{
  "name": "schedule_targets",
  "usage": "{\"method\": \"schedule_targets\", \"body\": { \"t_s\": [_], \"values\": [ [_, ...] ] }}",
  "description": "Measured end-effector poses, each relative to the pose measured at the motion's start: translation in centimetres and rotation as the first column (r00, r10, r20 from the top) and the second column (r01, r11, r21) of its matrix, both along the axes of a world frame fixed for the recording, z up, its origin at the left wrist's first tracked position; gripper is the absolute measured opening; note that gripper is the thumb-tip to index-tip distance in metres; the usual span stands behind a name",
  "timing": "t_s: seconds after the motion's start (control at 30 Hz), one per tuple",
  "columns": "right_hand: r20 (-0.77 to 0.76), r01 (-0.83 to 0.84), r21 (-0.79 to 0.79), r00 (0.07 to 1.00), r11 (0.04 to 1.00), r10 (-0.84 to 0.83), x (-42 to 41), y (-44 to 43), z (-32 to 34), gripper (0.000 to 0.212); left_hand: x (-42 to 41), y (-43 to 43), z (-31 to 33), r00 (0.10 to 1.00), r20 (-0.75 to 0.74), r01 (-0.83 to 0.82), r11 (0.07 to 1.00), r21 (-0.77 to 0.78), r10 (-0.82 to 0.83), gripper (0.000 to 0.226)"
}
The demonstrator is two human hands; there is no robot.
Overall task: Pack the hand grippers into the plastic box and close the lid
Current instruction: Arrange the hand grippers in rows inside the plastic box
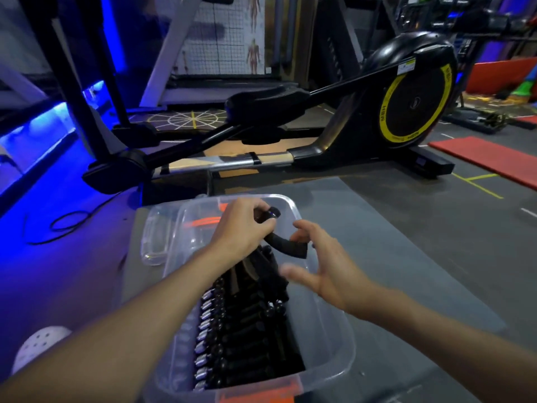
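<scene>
While the left hand (241,228) curls its fingers round one black hand gripper (286,247) and holds it above the far half of the plastic box (344,349), the right hand (327,271) hangs just beside that gripper, over the box's right rim, fingers spread and relaxed, holding nothing. It is blurred, and whether its forefinger touches the end of the gripper's free handle cannot be told. The held gripper sits tilted, its knob end sticking out past the left hand's knuckles toward the far wall of the box, its curved handle pointing at the right hand.

Inside the box, from the near wall up to about the middle, the packed grippers (232,347) lie in a tight row, black handles side by side, their metal parts lined up along the box's left wall. The far end of the box shows bare clear plastic. An orange latch (203,221) shows at the box's far end and another at its near end.

The box is open, and the clear lid (154,242) lies flat against the box's far left corner. Box and lid rest on a grey surface (406,257). Beyond the box stands a black exercise machine (412,91) with a yellow-ringed wheel. A red mat (479,158) lies far right of the box, a black cable (66,222) far left, and a white shoe (43,344) near left
</scene>
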State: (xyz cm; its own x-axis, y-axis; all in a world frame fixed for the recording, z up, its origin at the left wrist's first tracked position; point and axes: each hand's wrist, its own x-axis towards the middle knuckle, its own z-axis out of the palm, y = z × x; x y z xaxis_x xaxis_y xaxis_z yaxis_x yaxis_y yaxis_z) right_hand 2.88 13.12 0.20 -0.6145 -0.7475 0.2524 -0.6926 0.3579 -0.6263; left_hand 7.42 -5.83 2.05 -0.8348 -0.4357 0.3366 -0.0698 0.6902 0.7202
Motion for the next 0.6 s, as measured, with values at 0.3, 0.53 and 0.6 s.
{"method": "schedule_targets", "body": {
  "t_s": [0.3, 0.53, 0.6],
  "values": [
    [-0.072, 0.103, 0.206, 0.993, 0.973, -0.09, -1.3, -0.9, -5.1, 0.054, 4.3, -2.0, -6.6, 0.968, 0.2, 0.139, 0.986, 0.087, -0.154, 0.011],
    [-0.07, 0.108, 0.194, 0.993, 0.975, -0.096, -1.7, -1.0, -5.8, 0.079, 4.5, -1.0, -8.6, 0.91, 0.321, 0.279, 0.96, 0.0, -0.264, 0.023],
    [-0.057, 0.099, 0.18, 0.994, 0.979, -0.09, -1.8, -0.9, -5.8, 0.078, 4.7, -1.0, -9.3, 0.887, 0.37, 0.303, 0.953, -0.012, -0.277, 0.023]
  ]
}}
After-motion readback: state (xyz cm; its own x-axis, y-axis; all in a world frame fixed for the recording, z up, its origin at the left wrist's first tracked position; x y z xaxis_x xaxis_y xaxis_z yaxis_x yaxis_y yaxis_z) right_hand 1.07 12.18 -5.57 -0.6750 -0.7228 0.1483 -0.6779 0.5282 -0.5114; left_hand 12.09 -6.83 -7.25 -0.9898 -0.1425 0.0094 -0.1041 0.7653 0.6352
